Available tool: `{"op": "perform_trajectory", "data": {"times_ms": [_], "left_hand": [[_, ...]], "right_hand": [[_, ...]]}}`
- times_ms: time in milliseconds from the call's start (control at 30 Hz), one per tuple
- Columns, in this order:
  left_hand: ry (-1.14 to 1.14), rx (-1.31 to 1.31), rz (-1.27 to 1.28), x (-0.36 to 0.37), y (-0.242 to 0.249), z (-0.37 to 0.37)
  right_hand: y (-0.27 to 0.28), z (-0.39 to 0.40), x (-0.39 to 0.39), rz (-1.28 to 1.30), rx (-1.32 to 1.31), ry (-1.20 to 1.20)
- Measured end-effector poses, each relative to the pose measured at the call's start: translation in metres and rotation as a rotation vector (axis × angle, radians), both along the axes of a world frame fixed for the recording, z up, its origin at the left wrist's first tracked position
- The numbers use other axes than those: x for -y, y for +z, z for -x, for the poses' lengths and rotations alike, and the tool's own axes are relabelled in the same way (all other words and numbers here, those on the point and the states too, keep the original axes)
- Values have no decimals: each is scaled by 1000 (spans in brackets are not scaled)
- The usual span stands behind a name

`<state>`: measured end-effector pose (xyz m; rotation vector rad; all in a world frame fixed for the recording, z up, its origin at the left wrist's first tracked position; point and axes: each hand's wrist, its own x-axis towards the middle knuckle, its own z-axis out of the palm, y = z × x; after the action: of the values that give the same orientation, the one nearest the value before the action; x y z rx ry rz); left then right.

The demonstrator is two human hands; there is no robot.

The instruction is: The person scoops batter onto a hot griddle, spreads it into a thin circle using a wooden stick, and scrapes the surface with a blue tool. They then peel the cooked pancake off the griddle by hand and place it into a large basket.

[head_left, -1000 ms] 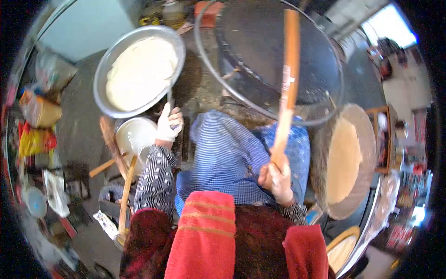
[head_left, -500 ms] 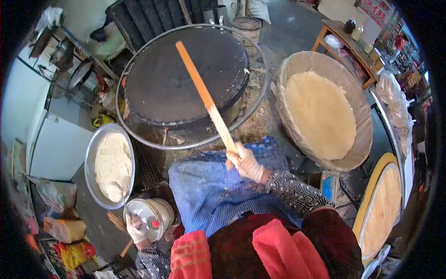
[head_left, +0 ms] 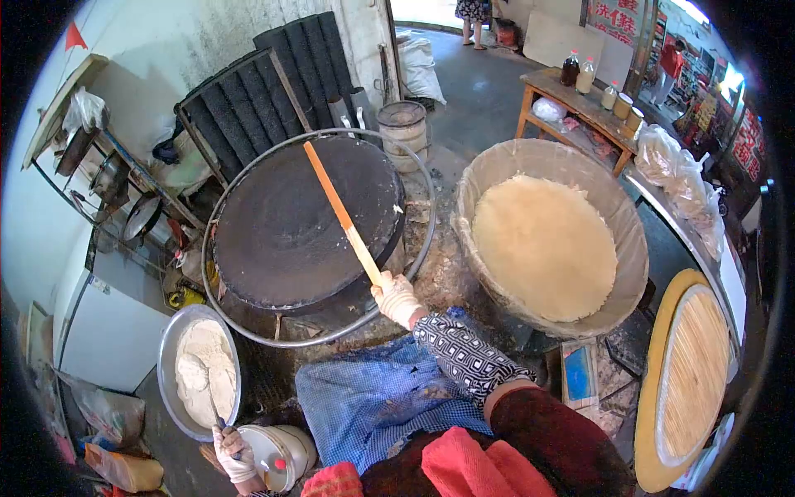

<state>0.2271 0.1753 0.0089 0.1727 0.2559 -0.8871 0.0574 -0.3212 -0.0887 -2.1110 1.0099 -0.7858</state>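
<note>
My gloved right hand [head_left: 397,300] grips the pale end of a long flat wooden stick [head_left: 341,214]. The stick's orange-brown part lies over the round black griddle [head_left: 281,232]. At the lower left, my gloved left hand [head_left: 236,454] is closed round the handle of a ladle [head_left: 194,373]. The ladle's head rests in pale batter [head_left: 217,389] inside a metal basin [head_left: 169,399]. Just beside my left hand is a white bucket [head_left: 302,447] with a lid. A blue checked cloth [head_left: 364,393] covers my lap.
A metal ring [head_left: 434,215] surrounds the griddle. To the right stand a large lined basket [head_left: 546,153] holding a pile of thin round sheets [head_left: 546,248] and a round woven board [head_left: 694,373]. Bottles stand on a wooden table [head_left: 542,81]. People are in the background.
The view has tilted up, showing more of the background. My right hand has moved forward and left with the stick, closer to the griddle. The ladle's head has shifted within the basin.
</note>
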Motion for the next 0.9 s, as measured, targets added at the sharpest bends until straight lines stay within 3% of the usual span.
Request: {"op": "perform_trajectory", "data": {"times_ms": [33,133,233,300,333,367,467,500,533,567,600,633,667,700,733,767,833,867,900], "left_hand": [[-9,-10,10,6,2,0],[-28,-17,3,24,8,2],[-68,30,-41,43,16,9],[-101,7,-75,53,20,8],[-153,31,-86,59,27,13],[-204,60,-89,69,34,17],[-294,192,-273,94,50,24],[-100,138,-396,114,64,36],[-141,161,-382,113,53,30],[-185,181,-368,110,42,24],[-186,225,-400,123,52,31],[-190,268,-433,143,63,39],[-251,441,-514,159,74,45],[-314,617,-592,174,81,49],[-340,713,-679,189,84,54],[-366,815,-764,203,86,58],[-368,1060,-800,227,69,59],[-262,1191,-737,236,43,56],[-277,1347,-947,246,48,56]], "right_hand": [[-1,-3,-6,128,-95,-20],[2,-15,-38,146,-84,-77],[3,-30,-74,35,-58,-23],[3,-35,-99,20,139,78],[-36,-53,-106,-229,159,232],[6,-33,-123,-576,473,336],[36,-15,-158,-741,582,290],[45,-3,-154,-825,635,275],[29,0,-139,-842,738,290],[56,15,-121,-562,536,233],[49,9,-93,-893,798,182],[46,14,-68,-490,637,139],[27,13,-31,-565,670,121],[69,16,-19,-581,603,-4],[65,20,10,-502,582,30],[54,17,37,-255,442,-51],[45,15,80,-384,385,-104],[36,15,94,-283,313,-117],[25,13,103,-182,240,-132]]}}
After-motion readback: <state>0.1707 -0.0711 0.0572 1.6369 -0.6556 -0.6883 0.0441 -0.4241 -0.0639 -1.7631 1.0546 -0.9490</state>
